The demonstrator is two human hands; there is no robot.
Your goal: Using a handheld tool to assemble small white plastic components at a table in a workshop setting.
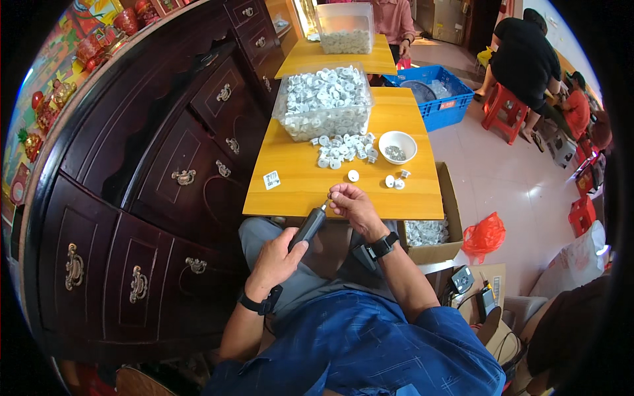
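Observation:
My left hand [276, 256] grips a dark pen-shaped electric screwdriver [309, 226], its tip pointing up toward my right hand. My right hand [353, 206] pinches a small part at the screwdriver's tip, over the near edge of the wooden table [290, 188]. A loose pile of small white plastic parts [343, 150] lies on the table beyond my hands. A white bowl [397, 146] with small metal screws stands to the right of the pile. Three single white parts [395, 179] lie nearer to me.
A clear bin [323, 102] full of white parts stands at the table's far end. A dark wooden cabinet [165, 178] runs along the left. A cardboard box [429, 234] of parts sits lower right. Other people sit farther off near a blue crate [436, 99].

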